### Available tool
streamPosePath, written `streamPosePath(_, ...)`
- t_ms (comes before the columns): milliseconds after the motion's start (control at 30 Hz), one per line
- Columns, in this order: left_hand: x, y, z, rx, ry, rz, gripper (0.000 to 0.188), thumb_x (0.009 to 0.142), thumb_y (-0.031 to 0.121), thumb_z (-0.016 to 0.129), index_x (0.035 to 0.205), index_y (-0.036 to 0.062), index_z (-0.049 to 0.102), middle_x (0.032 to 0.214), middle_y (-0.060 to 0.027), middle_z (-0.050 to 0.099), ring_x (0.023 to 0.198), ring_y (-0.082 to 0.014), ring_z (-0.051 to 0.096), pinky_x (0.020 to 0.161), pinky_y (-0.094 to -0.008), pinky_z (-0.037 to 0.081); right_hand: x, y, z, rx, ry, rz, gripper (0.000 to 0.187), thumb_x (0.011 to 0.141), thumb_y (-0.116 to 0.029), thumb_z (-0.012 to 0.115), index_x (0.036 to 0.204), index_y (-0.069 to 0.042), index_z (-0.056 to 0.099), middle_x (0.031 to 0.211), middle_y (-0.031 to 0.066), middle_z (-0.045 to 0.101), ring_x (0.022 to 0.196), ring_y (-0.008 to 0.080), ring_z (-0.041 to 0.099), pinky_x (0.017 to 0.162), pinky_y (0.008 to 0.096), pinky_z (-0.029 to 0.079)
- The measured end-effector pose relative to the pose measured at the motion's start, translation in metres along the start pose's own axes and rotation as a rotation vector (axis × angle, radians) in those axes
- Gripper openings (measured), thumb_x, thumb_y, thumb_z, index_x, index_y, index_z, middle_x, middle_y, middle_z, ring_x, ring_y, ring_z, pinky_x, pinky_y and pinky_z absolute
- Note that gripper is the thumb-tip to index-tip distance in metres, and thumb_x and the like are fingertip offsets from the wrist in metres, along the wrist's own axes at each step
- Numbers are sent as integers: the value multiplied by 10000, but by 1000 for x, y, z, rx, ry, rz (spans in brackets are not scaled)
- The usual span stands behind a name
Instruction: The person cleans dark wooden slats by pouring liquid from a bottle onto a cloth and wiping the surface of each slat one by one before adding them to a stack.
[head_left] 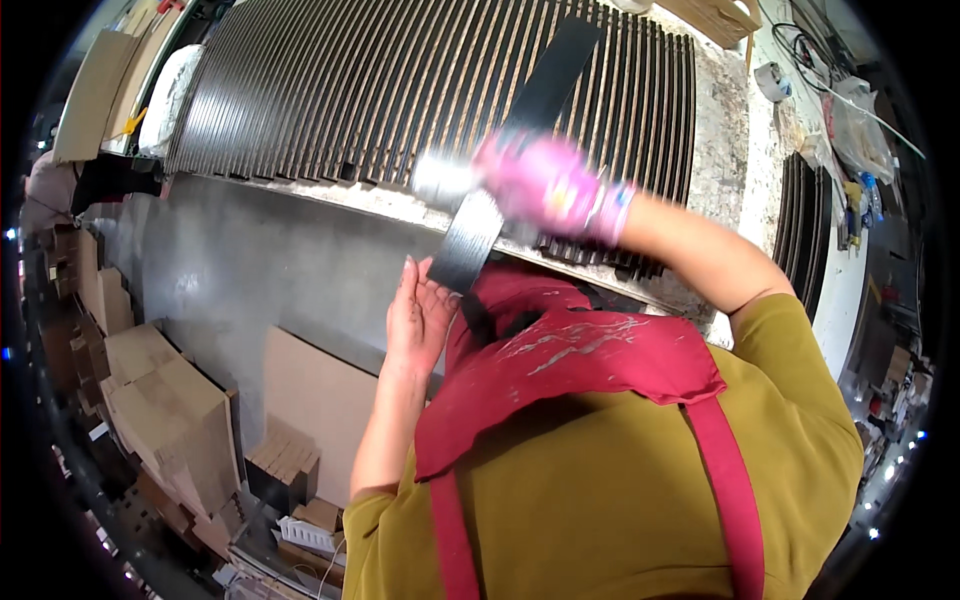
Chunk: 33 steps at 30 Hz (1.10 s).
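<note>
A long dark flat board (553, 75) with a wood-like grain lies slantwise across rows of dark narrow strips, its near end jutting past the table's edge. My left hand (425, 312), bare, supports that near end, with the fingers partly under it and the thumb sticking up beside it. Over the board's middle is my right hand (548, 187) in a pink glove, smeared by motion. It is closed on a whitish-grey object (445, 178), too blurred to name, whose lower side meets or hovers just over the board; I cannot tell which.
Dark strips (300, 100) stand side by side across the paint-stained worktable (722, 130). More dark strips (800, 230) lie at the right. Cardboard boxes (175, 420) and a flat cardboard sheet (320, 400) are at the lower left. Another person's arm (120, 180) shows at the far left.
</note>
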<state>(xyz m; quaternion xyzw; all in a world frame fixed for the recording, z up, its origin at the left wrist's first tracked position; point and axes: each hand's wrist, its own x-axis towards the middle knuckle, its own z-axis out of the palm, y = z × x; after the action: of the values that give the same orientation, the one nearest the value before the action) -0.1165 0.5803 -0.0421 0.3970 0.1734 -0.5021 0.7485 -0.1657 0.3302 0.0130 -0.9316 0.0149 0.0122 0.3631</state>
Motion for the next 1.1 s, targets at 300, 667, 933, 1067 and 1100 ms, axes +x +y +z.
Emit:
streamPosePath(300,6,11,26,344,103,-71,597,917,528,432,1283,57,466,1213,-108,564,1110,-219,536,948,-397,431,-31,-45,14,198,76,-263,247,814,-211,582,1006,-59,557,854,165,580,749,306,607,633,428,483)
streamPosePath(667,15,-2,116,452,-422,-373,340,906,299,525,1017,-23,530,949,-151,610,771,-245,610,697,-338,536,-129,20,-74,1422,494,235,338,864,-162,602,1156,-4,535,970,63,614,824,110,606,688,252,515)
streamPosePath(933,3,13,160,876,-491,85,224,892,135,549,1085,47,477,927,-90,620,780,-147,599,721,-275,495,-195,39,-62,2104,731,-103,299,919,-159,520,1178,-12,492,879,52,588,710,117,590,601,266,528)
streamPosePath(1067,3,18,166,913,-612,79,264,905,106,531,1150,37,465,934,-70,605,824,-150,600,770,-294,493,-191,26,-43,1828,978,7,317,912,-166,524,1188,-12,500,921,61,630,769,139,635,640,294,549)
streamPosePath(1100,5,19,168,925,-640,64,264,905,106,531,1150,37,465,934,-70,605,824,-150,600,770,-294,493,-192,33,-34,1774,1022,53,337,926,-225,522,1186,-12,496,937,69,625,774,147,633,658,312,553)
